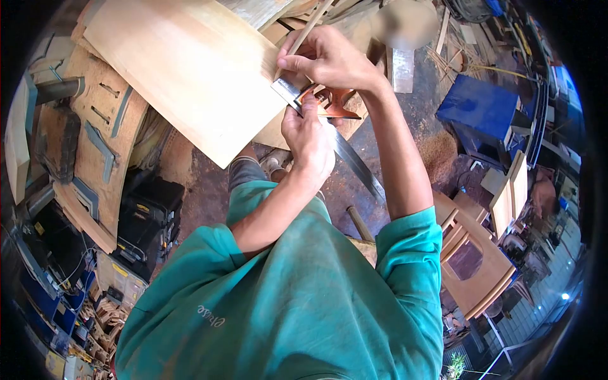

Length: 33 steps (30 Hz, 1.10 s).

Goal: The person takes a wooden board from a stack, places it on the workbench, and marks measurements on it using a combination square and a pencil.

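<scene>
My left hand (307, 136) is wrapped around a combination square with an orange head (339, 104) and a long steel blade (358, 164). The blade slopes down to the right, below the hand. Just above, my right hand (329, 57) pinches a thin wooden strip (310, 26) between thumb and fingers. The lower end of the strip meets the short upper end of the blade; whether they touch is hard to tell. Both hands are beside the right edge of a broad pale wooden board (183, 73). Part of the square's head is hidden by my fingers.
Left of the board, a slotted wooden panel (101, 107) stands above a black toolbox (149, 215). A blue box (478, 111) sits on the right, near a sawdust pile (437, 155). Curved wooden chair-like parts (478, 266) lie lower right. Wood scraps (107, 323) are heaped lower left.
</scene>
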{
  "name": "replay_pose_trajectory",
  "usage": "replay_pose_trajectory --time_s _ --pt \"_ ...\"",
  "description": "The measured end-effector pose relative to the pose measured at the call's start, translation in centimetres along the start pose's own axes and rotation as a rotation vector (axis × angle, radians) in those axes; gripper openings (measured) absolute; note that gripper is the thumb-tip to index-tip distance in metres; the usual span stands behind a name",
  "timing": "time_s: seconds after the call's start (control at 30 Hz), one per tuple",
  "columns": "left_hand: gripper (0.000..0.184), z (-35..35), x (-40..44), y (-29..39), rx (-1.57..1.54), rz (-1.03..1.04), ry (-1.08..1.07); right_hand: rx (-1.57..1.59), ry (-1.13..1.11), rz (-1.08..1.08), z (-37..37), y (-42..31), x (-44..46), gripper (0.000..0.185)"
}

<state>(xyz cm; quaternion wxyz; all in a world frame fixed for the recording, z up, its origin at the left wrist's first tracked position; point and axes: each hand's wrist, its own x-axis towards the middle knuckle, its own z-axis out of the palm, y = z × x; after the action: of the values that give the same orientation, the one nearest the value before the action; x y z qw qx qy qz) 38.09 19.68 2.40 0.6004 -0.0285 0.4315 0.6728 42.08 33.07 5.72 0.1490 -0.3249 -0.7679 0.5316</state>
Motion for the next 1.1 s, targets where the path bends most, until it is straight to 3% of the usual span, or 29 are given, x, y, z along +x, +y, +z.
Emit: replay_pose_trajectory --time_s 0.17,0.27,0.33,0.7,0.77,0.9,0.97,1.03,1.1 --pt "0.028 0.2 -0.1 0.1 -0.013 0.0 0.003 0.019 0.026 -0.087 -0.3 0.4 0.2 0.018" --pt "0.027 0.0 0.2 -0.1 -0.016 0.012 -0.005 -0.19 -0.052 0.104 -0.5 -0.5 0.1 0.018" --pt "0.027 0.1 0.2 -0.2 -0.019 0.026 -0.015 -0.011 0.03 -0.065 0.7 -0.2 0.1 0.018" --pt "0.027 0.0 0.0 0.0 -0.023 -0.004 -0.024 -0.014 0.013 -0.069 -0.3 0.5 0.6 0.016" --pt "0.026 0.1 0.0 0.1 -0.024 -0.005 -0.009 -0.154 -0.059 0.102 -1.3 -0.3 0.6 0.016" --pt "0.025 0.7 -0.2 0.4 -0.024 0.003 0.018 -0.007 0.046 -0.15 0.1 1.2 0.8 0.015" --pt "0.025 0.3 0.0 0.1 -0.033 0.009 -0.012 0.089 0.042 -0.135 -0.2 1.1 0.6 0.016" --pt "0.025 0.0 0.1 -0.1 -0.044 0.02 -0.04 -0.006 -0.017 0.025 -1.0 0.3 0.4 0.017" --pt "0.025 0.0 0.1 -0.1 -0.018 -0.008 0.009 -0.005 0.012 0.013 -0.7 0.7 0.4 0.016"
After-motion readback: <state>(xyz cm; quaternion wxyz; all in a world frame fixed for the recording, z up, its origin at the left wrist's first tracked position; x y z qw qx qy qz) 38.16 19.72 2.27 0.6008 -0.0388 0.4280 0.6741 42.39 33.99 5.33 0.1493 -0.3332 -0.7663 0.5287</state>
